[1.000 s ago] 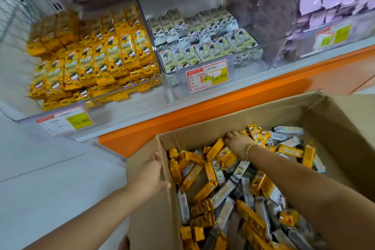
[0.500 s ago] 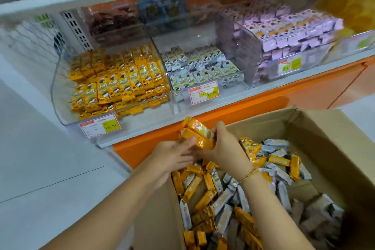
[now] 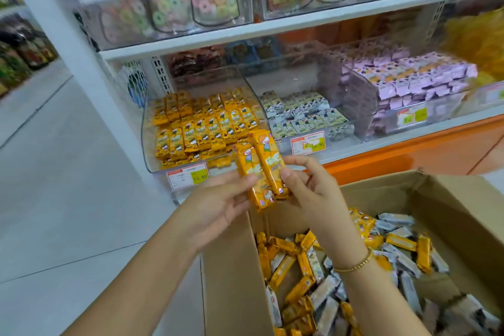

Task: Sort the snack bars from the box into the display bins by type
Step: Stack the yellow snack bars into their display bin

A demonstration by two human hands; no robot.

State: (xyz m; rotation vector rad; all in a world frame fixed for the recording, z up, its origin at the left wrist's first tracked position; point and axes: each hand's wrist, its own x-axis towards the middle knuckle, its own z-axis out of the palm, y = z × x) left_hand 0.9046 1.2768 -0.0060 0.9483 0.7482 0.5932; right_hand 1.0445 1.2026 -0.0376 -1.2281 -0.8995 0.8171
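While both hands are raised above the near left corner of the cardboard box [image 3: 240,267], they hold two yellow snack bars [image 3: 260,169] side by side, standing nearly upright with their printed faces toward the camera. The left hand [image 3: 218,202] pinches the lower part of the left bar between thumb and fingers, and the right hand [image 3: 311,188] pinches the lower part of the right bar, its thumb pressed on the wrapper and its fingers curled behind. A gold bracelet [image 3: 354,264] sits on the right wrist. Inside the box lies a loose heap of mixed bars [image 3: 341,281], yellow ones and silver-white ones jumbled together. Behind the raised bars, on the lower shelf [image 3: 381,144] with its orange front, stand three clear bins. The left bin [image 3: 147,128] holds rows of yellow bars of the same colour as the two held; the held bars overlap its front right corner in the view. The middle bin [image 3: 360,106] holds pale bars with dark markings and is only partly filled. The right bin [image 3: 447,109] holds purple packets stacked high. Price tags [image 3: 187,175] hang on the bin fronts. On the upper shelf [image 3: 300,24] stand clear containers of ring-shaped sweets and other snacks, blurred.
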